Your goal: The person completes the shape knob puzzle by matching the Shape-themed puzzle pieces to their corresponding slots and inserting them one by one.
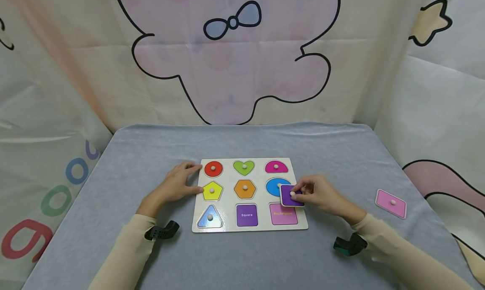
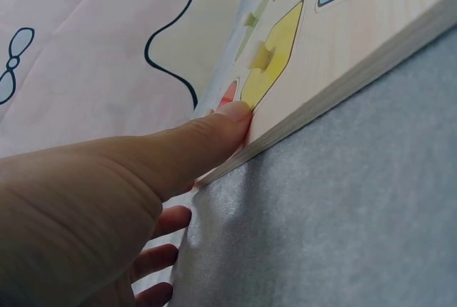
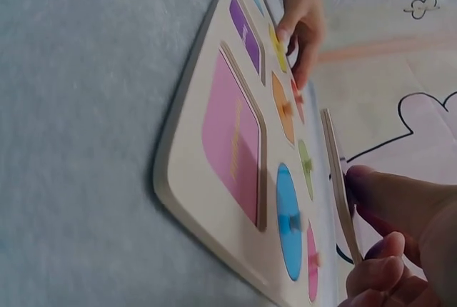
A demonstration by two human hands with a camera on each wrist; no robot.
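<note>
My right hand (image 1: pixel 320 193) pinches the small knob of a purple square puzzle piece (image 1: pixel 291 200), held over the board's right side. In the head view the piece overlaps the blue oval and the pink rectangle slot (image 1: pixel 283 217). The right wrist view shows the piece (image 3: pixel 340 185) edge-on, raised off the wooden shape puzzle board (image 3: pixel 187 143). My left hand (image 1: pixel 175 182) rests at the board's left edge, thumb on top beside the yellow pentagon (image 2: pixel 275 53), index finger near the upper left corner. The purple square slot (image 1: pixel 246 220) has no piece in it.
A pink rectangle piece (image 1: pixel 391 203) with a knob lies on the grey cloth to the right. Seated in the board are several knobbed pieces, among them a red circle (image 1: pixel 209 173), an orange hexagon (image 1: pixel 240 193) and a blue triangle (image 1: pixel 204 222). A printed curtain (image 1: pixel 227 71) hangs behind.
</note>
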